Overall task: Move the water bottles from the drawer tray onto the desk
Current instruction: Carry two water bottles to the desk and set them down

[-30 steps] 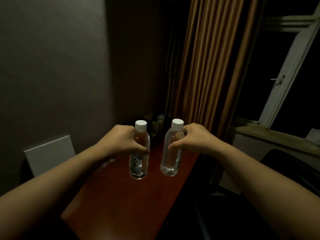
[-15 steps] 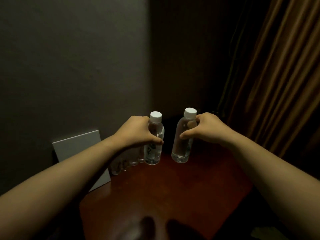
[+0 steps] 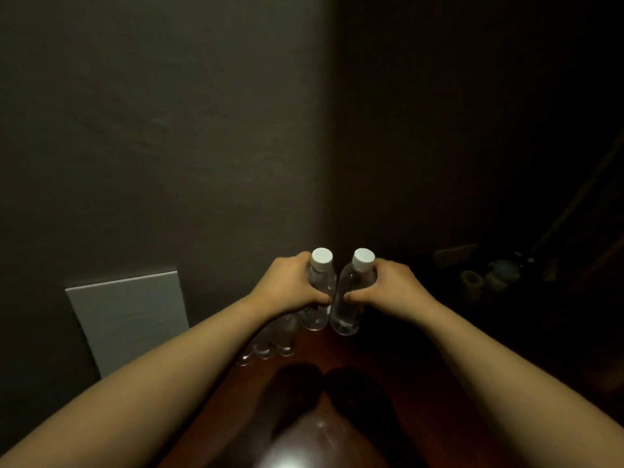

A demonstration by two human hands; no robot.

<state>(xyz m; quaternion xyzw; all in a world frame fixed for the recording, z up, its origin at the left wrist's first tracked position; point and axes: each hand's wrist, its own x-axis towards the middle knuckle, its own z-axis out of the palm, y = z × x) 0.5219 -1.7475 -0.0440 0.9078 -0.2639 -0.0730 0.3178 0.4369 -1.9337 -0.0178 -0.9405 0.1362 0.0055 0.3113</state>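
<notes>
Two clear water bottles with white caps are held upright over the far part of the reddish wooden desk point(image 3: 388, 400). My left hand point(image 3: 290, 285) grips the left bottle point(image 3: 319, 295) round its upper body. My right hand point(image 3: 388, 287) grips the right bottle point(image 3: 351, 298) the same way. The two bottles nearly touch each other, their bases at or just above the desk top. A row of other clear bottles point(image 3: 270, 346) stands on the desk by the wall, partly hidden under my left forearm. The drawer tray is out of view.
A white flat board point(image 3: 131, 315) leans against the grey wall at the left. Small dim objects, among them a cup point(image 3: 471, 280) and a rounded pot point(image 3: 503, 270), sit in the dark corner at the right. Shadows fall on the near desk.
Both hands carried the bottles further forward and closer together, towards the wall and the row of bottles. The view turned left, so the curtain and window left the frame.
</notes>
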